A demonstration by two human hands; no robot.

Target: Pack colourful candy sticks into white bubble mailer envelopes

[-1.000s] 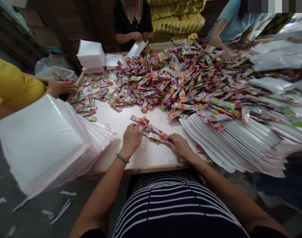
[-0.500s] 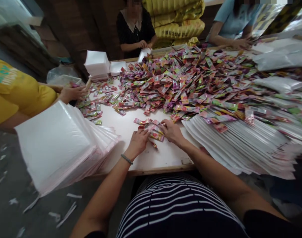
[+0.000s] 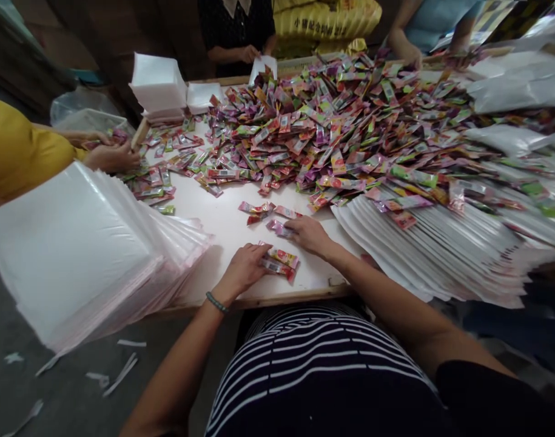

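Observation:
My left hand point(image 3: 245, 268), a beaded bracelet at its wrist, has its fingers closed on the ends of a few small printed sachets point(image 3: 282, 262) near the table's front edge. Just beyond, my right hand point(image 3: 310, 235) pinches a purple-pink sachet point(image 3: 277, 228) against the white table top point(image 3: 222, 233). Some loose red and pink sachets point(image 3: 256, 210) lie beyond my hands, apart from the big mixed heap of sachets point(image 3: 299, 133). My fingertips partly cover what they grip.
At left leans a stack of white pouches point(image 3: 77, 237); another stack of white pouches point(image 3: 432, 255) fans out at right, sachets on top. A co-worker in a yellow sleeve point(image 3: 17, 152) handles sachets at left. Two more people work across the table. A white block stack point(image 3: 159, 85) stands behind.
My left hand has drawn sachets towards the table's front edge, apart from my right hand. The small group has spread out. My view has tilted lower and shifted slightly.

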